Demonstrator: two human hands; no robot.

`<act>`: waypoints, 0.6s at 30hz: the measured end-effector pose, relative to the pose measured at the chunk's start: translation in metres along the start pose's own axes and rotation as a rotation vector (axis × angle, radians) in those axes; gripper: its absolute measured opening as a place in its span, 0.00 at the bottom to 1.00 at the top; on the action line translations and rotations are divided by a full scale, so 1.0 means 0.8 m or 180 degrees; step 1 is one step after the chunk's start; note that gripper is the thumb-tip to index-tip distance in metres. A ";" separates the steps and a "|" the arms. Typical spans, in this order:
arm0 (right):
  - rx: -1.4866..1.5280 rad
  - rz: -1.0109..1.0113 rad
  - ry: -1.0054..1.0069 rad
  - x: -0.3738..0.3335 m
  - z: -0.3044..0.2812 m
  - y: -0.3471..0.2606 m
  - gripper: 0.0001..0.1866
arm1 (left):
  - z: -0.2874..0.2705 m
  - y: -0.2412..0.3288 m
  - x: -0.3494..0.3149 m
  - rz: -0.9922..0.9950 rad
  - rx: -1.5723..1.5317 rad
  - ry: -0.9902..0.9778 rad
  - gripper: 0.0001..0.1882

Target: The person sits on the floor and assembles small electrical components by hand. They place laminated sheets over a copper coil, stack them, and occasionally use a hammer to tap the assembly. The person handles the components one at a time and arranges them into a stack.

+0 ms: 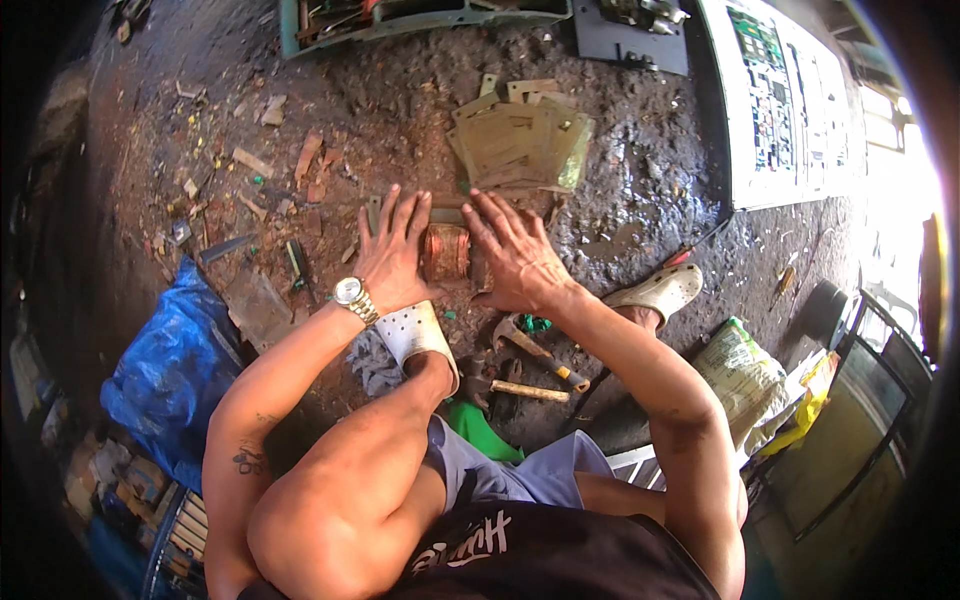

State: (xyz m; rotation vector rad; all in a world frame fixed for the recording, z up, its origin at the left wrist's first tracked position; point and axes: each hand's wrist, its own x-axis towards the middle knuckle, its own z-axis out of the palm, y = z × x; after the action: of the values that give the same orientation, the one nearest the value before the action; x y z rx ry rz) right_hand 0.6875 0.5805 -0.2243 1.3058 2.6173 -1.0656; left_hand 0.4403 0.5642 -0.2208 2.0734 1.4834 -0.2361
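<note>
A copper-wound coil (pixel 447 252), which looks like part of a transformer, lies on the ground between my hands. My left hand (pixel 392 258) is at its left side, palm down with fingers stretched forward and apart. On the other side, my right hand (pixel 522 258) lies the same way, fingers spread and thumb toward the coil. Both hands are beside the coil; whether the palms press on metal beneath them is hidden. Just beyond the fingertips rests a fanned pile of thin metal plates (pixel 515 145).
Two hammers (pixel 543 355) lie close to me, near my white left clog (pixel 405 325). A red-handled tool (pixel 680 257) is by my right clog. A knife (pixel 226 248) and scraps litter the left, beside a blue tarp (pixel 170 370). A circuit-board panel (pixel 740 180) stands at far right.
</note>
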 end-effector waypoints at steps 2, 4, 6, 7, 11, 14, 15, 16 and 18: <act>-0.0080 0.0134 0.0028 0.001 0.002 -0.001 0.73 | 0.001 0.000 -0.001 0.0032 0.0114 0.0183 0.80; -0.0145 0.0309 -0.0007 0.001 0.000 -0.005 0.73 | 0.000 0.002 -0.002 -0.0002 0.0110 0.0110 0.76; -0.0208 0.0451 -0.0030 0.001 -0.004 -0.011 0.72 | -0.005 0.004 -0.002 0.0041 0.0229 0.0046 0.75; -0.0208 0.0500 -0.0016 0.000 -0.006 -0.015 0.72 | -0.008 0.004 -0.002 0.0051 0.0274 0.0009 0.74; -0.0246 0.0603 0.0087 -0.004 -0.013 -0.020 0.71 | -0.015 0.002 -0.002 0.0055 0.0476 -0.0020 0.73; -0.0254 0.0714 -0.0008 -0.017 -0.019 -0.011 0.72 | -0.014 -0.011 -0.005 0.0098 0.0483 -0.0085 0.73; -0.0173 0.0823 -0.0143 -0.025 -0.022 -0.005 0.73 | -0.012 -0.017 -0.008 0.0088 0.0493 -0.0091 0.73; -0.0149 0.0944 -0.0287 -0.032 -0.027 0.001 0.73 | -0.010 -0.025 -0.010 0.0067 0.0504 -0.0078 0.73; -0.0321 0.1181 -0.0316 -0.052 -0.042 0.013 0.73 | -0.009 -0.045 -0.017 -0.0018 0.0570 -0.0130 0.73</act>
State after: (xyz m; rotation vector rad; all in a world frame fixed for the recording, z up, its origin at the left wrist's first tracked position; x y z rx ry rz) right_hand 0.7309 0.5758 -0.1917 1.5851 2.2059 -0.9000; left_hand 0.4010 0.5651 -0.2216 2.1903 1.4914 -0.4250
